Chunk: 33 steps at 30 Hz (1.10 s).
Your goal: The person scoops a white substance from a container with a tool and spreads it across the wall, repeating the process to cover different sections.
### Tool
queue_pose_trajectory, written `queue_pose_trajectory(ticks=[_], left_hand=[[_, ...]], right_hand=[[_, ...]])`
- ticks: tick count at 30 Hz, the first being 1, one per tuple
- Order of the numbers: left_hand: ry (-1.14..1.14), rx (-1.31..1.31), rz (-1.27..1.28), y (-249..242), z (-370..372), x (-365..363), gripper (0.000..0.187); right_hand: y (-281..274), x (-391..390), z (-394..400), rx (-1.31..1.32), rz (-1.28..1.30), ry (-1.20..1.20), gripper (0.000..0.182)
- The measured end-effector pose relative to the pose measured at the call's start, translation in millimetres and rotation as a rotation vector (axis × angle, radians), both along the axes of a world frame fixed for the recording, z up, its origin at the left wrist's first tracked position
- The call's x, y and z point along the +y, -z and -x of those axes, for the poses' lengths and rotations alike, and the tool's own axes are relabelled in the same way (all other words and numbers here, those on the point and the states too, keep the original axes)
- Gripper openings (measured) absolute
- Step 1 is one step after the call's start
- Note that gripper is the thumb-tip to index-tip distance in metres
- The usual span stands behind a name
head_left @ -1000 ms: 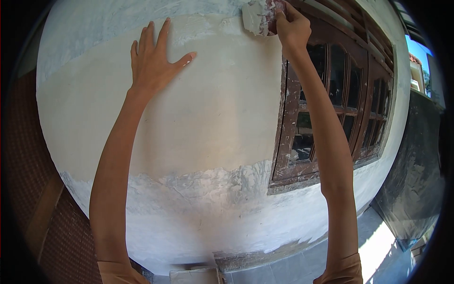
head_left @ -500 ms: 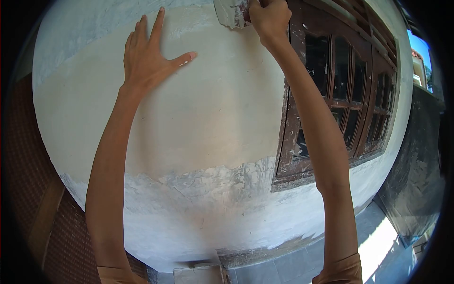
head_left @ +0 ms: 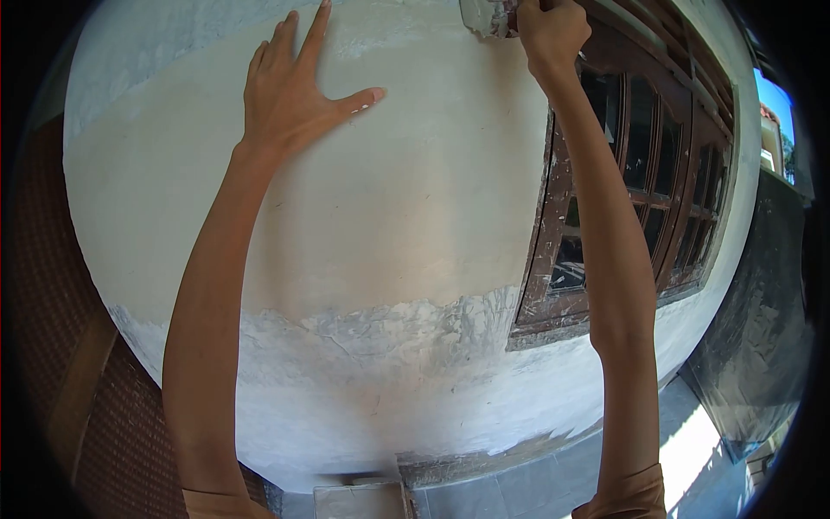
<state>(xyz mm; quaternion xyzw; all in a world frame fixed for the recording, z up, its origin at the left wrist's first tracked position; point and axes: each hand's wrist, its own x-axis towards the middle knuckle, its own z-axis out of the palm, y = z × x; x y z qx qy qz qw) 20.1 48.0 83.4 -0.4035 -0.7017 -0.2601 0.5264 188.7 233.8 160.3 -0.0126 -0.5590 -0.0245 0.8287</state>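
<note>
My left hand (head_left: 290,95) rests on the wall (head_left: 415,190) at the upper left, fingers spread and nothing held; white specks mark its thumb. At the top edge, my right hand (head_left: 553,39) is closed round the handle of a scraper (head_left: 488,16), whose blade carries pale plaster and lies by the wall, left of the window frame. Part of the scraper is cut off by the top edge. Smooth cream plaster covers the upper wall, with a rough white-grey surface (head_left: 389,346) below it.
A brown paint-flecked window (head_left: 640,164) with dark panes is under and right of my right forearm. A dark sheet (head_left: 752,320) hangs at the far right. Woven brown panels (head_left: 121,432) stand at the left. A box-like object (head_left: 359,502) is on the tiled floor (head_left: 519,489) below.
My right hand and the scraper have moved right and slightly up in the view. My left hand also appears further right and higher, while the wall and window have shifted slightly right.
</note>
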Motion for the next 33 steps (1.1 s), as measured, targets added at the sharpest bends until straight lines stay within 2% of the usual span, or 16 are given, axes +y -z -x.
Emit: queue_pose_trajectory(ticks=[3, 4, 6, 10, 12, 13, 16, 17, 20, 23, 25, 27, 28, 30, 31, 33], left_hand=[[0.010, -0.013, 0.008, -0.6, -2.0, -0.3, 0.125], [0.014, -0.012, 0.008, 0.3, 11.1, 6.9, 0.125], [0.110, 0.419, -0.271, 4.3, 51.5, 28.8, 0.116], [0.141, 0.437, -0.291, 5.5, 56.7, 27.7, 0.114], [0.137, 0.429, -0.272, 7.1, 55.9, 27.4, 0.113], [0.137, 0.424, -0.275, 8.4, 56.4, 27.0, 0.113], [0.138, 0.440, -0.283, 7.7, 54.1, 29.3, 0.112], [0.127, 0.442, -0.281, 7.8, 55.5, 28.6, 0.111], [0.110, 0.438, -0.276, 5.8, 56.2, 25.1, 0.111], [0.108, 0.420, -0.255, 7.4, 55.8, 22.6, 0.110], [0.108, 0.412, -0.248, 6.4, 36.4, 12.5, 0.110], [-0.002, 0.127, -0.015, 6.6, 6.6, -3.2, 0.110], [0.003, 0.127, -0.015, 6.9, 18.3, 5.7, 0.110], [0.061, 0.435, -0.244, 5.2, 46.6, 19.2, 0.109], [0.056, 0.439, -0.241, 5.0, 51.1, 20.1, 0.109], [0.071, 0.437, -0.220, 6.5, 55.7, 21.0, 0.108]], right_hand=[[2.3, -14.4, -1.9, 0.075, 0.111, -0.269, 0.025], [1.1, -18.0, 8.5, 0.076, 0.110, -0.266, 0.025], [-0.5, -19.0, 25.3, -0.043, 0.148, -0.348, 0.025], [-0.4, -6.3, 21.7, -0.014, 0.080, -0.230, 0.027], [1.3, -11.9, 0.0, 0.017, 0.149, -0.251, 0.032], [-1.0, -23.1, -3.4, 0.017, 0.260, -0.410, 0.034], [-0.9, -28.2, 18.7, 0.035, 0.226, -0.266, 0.033], [-3.6, -19.2, 33.7, -0.041, 0.115, -0.386, 0.033], [-2.0, -13.4, 38.0, -0.050, 0.044, -0.162, 0.031], [1.7, -15.3, 9.8, 0.009, 0.165, -0.193, 0.029], [3.1, -19.3, 11.2, 0.013, 0.155, -0.233, 0.029], [7.9, -30.2, 19.7, 0.014, 0.132, -0.242, 0.032], [6.1, -23.7, 30.1, -0.052, 0.072, -0.276, 0.033], [5.4, -14.6, 37.3, -0.057, -0.014, -0.156, 0.032], [4.6, -11.4, 32.4, -0.054, -0.013, -0.162, 0.032], [3.1, -3.7, 8.8, -0.008, 0.182, -0.095, 0.030]])
